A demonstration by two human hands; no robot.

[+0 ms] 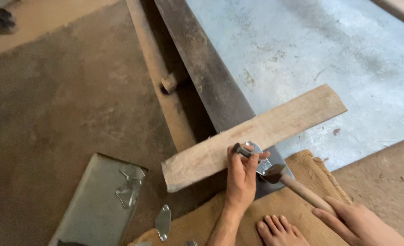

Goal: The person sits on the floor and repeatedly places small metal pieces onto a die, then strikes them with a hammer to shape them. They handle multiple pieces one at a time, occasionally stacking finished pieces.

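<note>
My left hand [241, 178] pinches a dark metal punch [244, 151] and presses it on a small shiny metal plate [259, 159] that lies on a wooden plank [275, 125]. The plank rests across a long dark steel bar [206, 73]. In my right hand [359, 223] is a wooden-handled hammer [297, 187]; its head [275, 173] hovers just right of the plate, low by my left fingers.
A large galvanised metal sheet [320, 54] spreads to the right. Burlap sacking [297, 200] lies under my bare foot [279, 231]. A cut grey metal piece [97, 205] and a small oval plate [163, 222] lie on the dirt floor at the left.
</note>
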